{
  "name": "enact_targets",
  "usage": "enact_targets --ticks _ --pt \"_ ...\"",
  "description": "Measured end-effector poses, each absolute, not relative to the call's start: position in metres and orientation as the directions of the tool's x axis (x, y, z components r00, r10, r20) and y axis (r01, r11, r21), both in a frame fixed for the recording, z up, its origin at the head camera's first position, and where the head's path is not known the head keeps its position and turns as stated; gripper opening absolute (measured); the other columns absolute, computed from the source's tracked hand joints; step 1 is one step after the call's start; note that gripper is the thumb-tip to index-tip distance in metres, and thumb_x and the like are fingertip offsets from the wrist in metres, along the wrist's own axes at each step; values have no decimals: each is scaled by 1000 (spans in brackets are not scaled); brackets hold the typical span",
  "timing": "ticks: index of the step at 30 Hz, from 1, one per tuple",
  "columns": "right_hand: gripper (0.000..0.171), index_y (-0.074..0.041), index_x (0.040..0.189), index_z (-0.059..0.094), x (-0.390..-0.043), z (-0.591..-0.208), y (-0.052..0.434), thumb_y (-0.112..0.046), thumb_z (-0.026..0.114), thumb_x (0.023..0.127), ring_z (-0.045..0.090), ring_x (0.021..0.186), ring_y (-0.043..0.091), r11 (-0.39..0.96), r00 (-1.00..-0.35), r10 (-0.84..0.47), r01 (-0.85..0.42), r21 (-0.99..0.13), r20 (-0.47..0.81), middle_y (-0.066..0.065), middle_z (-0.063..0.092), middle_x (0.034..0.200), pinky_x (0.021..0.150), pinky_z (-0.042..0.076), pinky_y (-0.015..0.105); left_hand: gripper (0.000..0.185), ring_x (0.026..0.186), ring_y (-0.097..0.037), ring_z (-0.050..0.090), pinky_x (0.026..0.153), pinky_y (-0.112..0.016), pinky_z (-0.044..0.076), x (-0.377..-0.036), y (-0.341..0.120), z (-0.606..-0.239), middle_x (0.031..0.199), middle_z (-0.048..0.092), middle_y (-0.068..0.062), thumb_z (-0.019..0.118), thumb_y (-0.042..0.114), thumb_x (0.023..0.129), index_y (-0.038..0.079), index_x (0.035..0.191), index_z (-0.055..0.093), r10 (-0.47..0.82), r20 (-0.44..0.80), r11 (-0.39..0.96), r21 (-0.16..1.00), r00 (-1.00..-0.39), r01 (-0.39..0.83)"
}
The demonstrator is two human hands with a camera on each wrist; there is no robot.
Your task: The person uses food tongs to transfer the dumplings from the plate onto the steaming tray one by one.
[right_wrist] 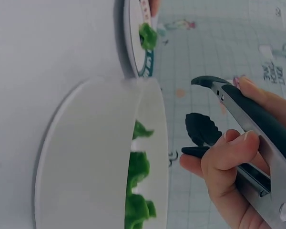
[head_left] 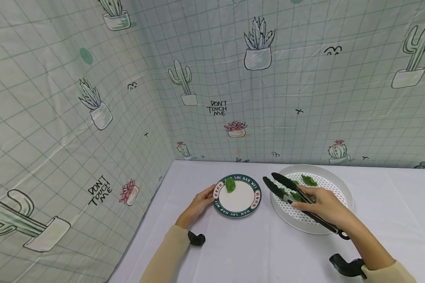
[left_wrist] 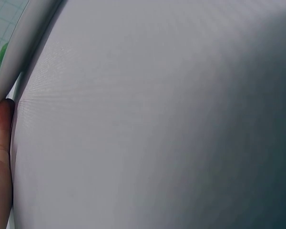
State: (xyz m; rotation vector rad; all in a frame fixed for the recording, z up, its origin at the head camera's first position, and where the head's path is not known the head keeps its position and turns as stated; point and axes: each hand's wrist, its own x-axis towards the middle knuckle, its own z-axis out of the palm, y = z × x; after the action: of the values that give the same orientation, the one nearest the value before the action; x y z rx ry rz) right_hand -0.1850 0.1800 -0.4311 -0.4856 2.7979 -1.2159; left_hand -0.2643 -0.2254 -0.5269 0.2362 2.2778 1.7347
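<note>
My right hand (head_left: 322, 206) grips black-and-metal tongs (right_wrist: 250, 114), their arms spread apart with nothing between the tips. They hover over a round white tray with a perforated insert (head_left: 334, 184), where several green leaves (head_left: 309, 180) lie. At the plate's left side, my left hand (head_left: 200, 200) holds the rim of a small white plate with a dark green lettered border (head_left: 237, 214). One green leaf (head_left: 230, 184) rests toward the top of that plate. In the left wrist view only part of the left hand (left_wrist: 0, 157) shows at the rim.
A white cloth (head_left: 233, 251) covers the table. Behind it and to the left hangs a gridded curtain with cactus drawings (head_left: 287, 90). Each wrist wears a black camera mount, one by the left sleeve (head_left: 196, 238) and one by the right (head_left: 347, 266).
</note>
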Motion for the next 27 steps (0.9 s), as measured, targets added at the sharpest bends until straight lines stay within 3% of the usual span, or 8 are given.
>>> enact_targets --ticks 4,8,11,15,20,23,25,27 --pt "73 12 138 50 -187 -432 163 -36 75 89 56 84 30 625 -952 -296 -254 -738 78 36 59 123 68 48 41 55 147 -31 26 119 -43 21 -263 -226 -526 159 30 -17 48 -2 102 1 155 32 291 -114 280 959 -950 -29" --pt "76 11 140 49 -189 -434 147 -37 76 88 47 66 24 606 -956 -288 -229 -762 59 35 61 117 61 46 37 55 147 -31 25 119 -44 21 -263 -226 -525 159 30 -18 48 -1 102 1 155 31 295 -113 277 961 -949 -28" --pt "77 10 141 49 -190 -437 136 -37 77 87 49 67 23 600 -955 -291 -224 -768 52 30 64 108 61 46 36 55 147 -31 25 119 -44 21 -262 -226 -524 159 30 -18 48 -1 102 1 154 32 292 -113 281 959 -950 -28" --pt "77 10 141 49 -192 -441 123 -37 77 87 57 84 31 589 -953 -300 -220 -778 42 25 65 96 64 47 37 55 147 -31 26 119 -45 21 -263 -226 -524 159 31 -17 49 0 102 2 155 33 282 -122 299 954 -952 -33" --pt "76 11 139 50 -195 -448 109 -36 77 87 58 104 38 601 -953 -301 -223 -767 41 35 58 128 72 51 42 55 148 -31 24 119 -44 21 -264 -225 -525 160 29 -16 48 0 102 2 155 32 289 -127 282 959 -949 -43" --pt "74 12 138 51 -198 -451 101 -34 78 86 56 96 33 598 -952 -303 -220 -771 37 34 58 127 70 47 38 55 148 -30 23 120 -44 20 -266 -225 -524 160 28 -16 48 0 103 1 155 31 290 -127 271 961 -949 -46" --pt "74 12 137 52 -201 -453 95 -33 79 86 50 78 26 589 -953 -302 -213 -780 32 27 66 102 61 42 34 54 148 -31 23 120 -44 20 -266 -225 -524 160 28 -16 48 -1 103 1 155 31 288 -126 276 960 -949 -43" --pt "73 12 137 51 -203 -456 89 -32 79 86 43 68 20 581 -953 -301 -206 -787 27 14 60 79 57 37 31 55 148 -31 24 120 -44 20 -266 -225 -524 160 29 -17 48 -1 103 1 155 31 286 -126 279 959 -950 -44"
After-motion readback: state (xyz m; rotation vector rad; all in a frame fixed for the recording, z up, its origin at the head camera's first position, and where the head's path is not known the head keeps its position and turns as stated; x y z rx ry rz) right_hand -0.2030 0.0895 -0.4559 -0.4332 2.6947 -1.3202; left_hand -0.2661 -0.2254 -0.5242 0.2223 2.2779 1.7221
